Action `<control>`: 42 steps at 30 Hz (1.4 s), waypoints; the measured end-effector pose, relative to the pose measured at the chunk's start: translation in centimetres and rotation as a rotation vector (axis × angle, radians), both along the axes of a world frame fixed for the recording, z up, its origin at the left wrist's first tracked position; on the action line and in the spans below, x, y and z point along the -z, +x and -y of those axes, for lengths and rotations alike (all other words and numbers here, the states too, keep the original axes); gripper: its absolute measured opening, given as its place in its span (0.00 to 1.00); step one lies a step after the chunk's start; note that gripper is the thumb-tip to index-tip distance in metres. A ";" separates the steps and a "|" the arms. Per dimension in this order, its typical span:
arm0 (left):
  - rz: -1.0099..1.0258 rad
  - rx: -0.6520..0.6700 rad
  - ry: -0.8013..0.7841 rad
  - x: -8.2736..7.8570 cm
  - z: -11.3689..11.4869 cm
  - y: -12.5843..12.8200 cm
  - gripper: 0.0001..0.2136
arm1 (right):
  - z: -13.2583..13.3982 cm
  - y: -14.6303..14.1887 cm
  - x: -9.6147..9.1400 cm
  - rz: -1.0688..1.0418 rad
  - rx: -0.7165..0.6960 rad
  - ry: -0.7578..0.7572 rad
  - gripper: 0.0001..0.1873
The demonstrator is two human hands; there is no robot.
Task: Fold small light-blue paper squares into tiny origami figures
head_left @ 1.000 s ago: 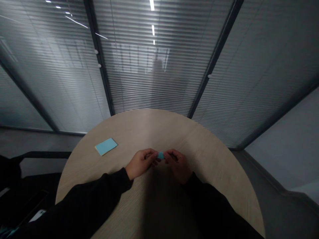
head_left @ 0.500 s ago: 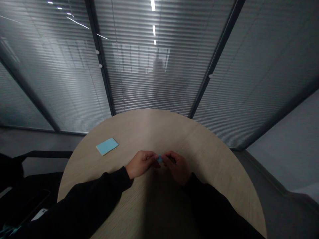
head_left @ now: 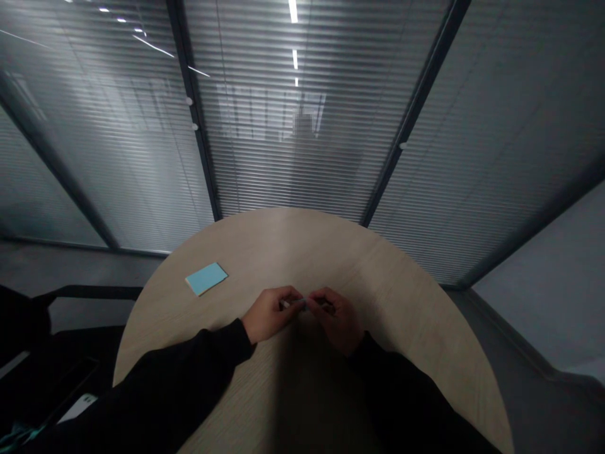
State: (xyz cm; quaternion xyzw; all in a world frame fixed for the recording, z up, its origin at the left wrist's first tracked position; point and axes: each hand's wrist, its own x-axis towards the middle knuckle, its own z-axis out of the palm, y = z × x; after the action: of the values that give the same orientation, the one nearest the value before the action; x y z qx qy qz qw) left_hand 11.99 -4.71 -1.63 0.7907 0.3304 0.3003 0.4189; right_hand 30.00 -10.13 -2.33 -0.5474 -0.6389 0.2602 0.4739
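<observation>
Pale wood round table (head_left: 302,252) lies beneath a thin pale strip (head_left: 295,304), held over its near half. The strip's long axis runs nearly level, left to right across the view, with one end pointing toward each hand; its material is too small to tell. Left hand (head_left: 271,314) curls almost shut, fingertips pinching the strip's left end. Right hand (head_left: 338,321) curls likewise around the other end, partly hiding it. Blue sticky-note pad (head_left: 206,279) lies flat on the table, well left of both hands.
</observation>
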 end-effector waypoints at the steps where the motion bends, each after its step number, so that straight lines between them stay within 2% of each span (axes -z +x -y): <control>1: 0.009 -0.008 0.006 0.0 0.0 0.0 0.13 | 0.0 0.0 -0.1 0.003 0.006 0.004 0.13; 6: 0.075 -0.037 -0.033 0.0 -0.2 -0.1 0.12 | -0.1 -0.2 0.0 -0.037 0.017 -0.031 0.14; 12: 0.144 -0.029 -0.189 0.3 -0.6 -0.1 0.14 | -0.4 0.1 0.5 -0.023 0.038 -0.091 0.17; 23: 0.043 0.090 -0.124 0.3 -0.8 -0.6 0.15 | -0.3 -0.6 0.2 -0.033 -0.041 -0.031 0.16; 29: 0.047 0.070 -0.128 0.2 -0.7 -0.5 0.13 | -0.3 -0.5 0.4 0.018 -0.031 -0.038 0.17; 34: 0.119 0.087 -0.211 0.1 -0.8 -0.4 0.18 | -0.4 -0.3 0.3 0.030 -0.008 -0.022 0.17; 42: 0.132 0.005 -0.208 0.2 -0.8 -0.5 0.19 | -0.3 -0.4 0.3 -0.015 -0.007 -0.032 0.17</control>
State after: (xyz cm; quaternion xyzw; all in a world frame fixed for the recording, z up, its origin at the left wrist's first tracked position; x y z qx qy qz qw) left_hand 11.46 -3.86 -1.86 0.7222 0.3297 0.3148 0.5202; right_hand 29.62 -9.79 -2.67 -0.5508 -0.6327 0.2762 0.4690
